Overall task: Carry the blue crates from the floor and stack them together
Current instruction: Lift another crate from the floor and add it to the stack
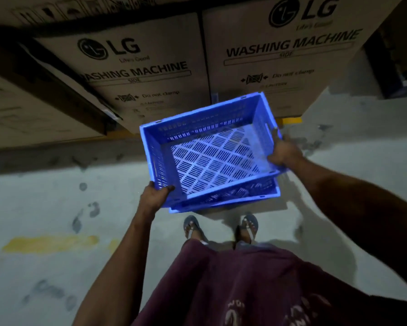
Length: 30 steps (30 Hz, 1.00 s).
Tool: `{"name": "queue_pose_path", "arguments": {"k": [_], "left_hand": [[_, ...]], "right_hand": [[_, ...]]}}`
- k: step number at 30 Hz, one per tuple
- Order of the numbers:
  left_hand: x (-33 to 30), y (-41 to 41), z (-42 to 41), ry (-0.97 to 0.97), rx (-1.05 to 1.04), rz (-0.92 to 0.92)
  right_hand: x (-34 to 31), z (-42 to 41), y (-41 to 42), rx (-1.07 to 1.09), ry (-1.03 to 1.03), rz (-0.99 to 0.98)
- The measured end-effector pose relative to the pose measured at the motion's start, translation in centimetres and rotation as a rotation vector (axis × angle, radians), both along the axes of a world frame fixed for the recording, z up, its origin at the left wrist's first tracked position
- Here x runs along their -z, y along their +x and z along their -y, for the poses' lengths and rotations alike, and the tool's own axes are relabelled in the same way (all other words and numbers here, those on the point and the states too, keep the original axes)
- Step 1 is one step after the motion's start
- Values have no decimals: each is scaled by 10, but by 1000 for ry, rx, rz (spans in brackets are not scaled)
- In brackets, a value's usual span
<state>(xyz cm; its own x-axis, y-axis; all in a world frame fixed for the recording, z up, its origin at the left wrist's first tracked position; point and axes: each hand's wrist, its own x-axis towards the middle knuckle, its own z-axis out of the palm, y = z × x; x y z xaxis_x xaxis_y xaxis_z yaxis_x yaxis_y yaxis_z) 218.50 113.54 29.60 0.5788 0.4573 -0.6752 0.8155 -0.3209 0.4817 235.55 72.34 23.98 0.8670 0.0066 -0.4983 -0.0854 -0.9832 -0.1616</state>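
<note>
Blue slotted plastic crate (211,147), empty, held tilted over a second blue crate (233,198) on the pale concrete floor (56,184), just in front of the brown cardboard washing-machine cartons (150,74). I judge it is being lined up to nest. Left hand (154,195) grasps the near-left corner rim, right hand (283,151) the right rim. Cartons close behind; open floor left and right.

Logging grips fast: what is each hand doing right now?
Left hand: fingers curled on the near-left corner of the upper blue crate.
Right hand: gripping that crate's right rim.
</note>
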Motion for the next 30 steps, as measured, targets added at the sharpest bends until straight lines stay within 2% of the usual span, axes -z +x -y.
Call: {"name": "queue_pose_path", "arguments": {"k": [4,8,11,14,17,21,26,30], "left_hand": [[16,-10,5,-41,-11,-55],[60,8,-45,62,64,-50],[45,31,-61,128,106,-88],[22,32,-40,150,159,-103],[4,-5,11,116,163,-132],[15,-69,50,172,165,-246],[26,-63,17,237,23,-211],[25,-43,-15,294,67,-212]], "right_hand": [[-9,-8,42,-60,52,-33],[-11,-15,-11,38,79,-43],[-3,-15,-52,55,109,-69],[1,-10,-40,100,155,-57],[-4,9,-14,178,212,-54],[-9,24,-3,130,237,-86],[-26,-18,-20,81,227,-74],[-20,-24,-59,113,232,-71]]}}
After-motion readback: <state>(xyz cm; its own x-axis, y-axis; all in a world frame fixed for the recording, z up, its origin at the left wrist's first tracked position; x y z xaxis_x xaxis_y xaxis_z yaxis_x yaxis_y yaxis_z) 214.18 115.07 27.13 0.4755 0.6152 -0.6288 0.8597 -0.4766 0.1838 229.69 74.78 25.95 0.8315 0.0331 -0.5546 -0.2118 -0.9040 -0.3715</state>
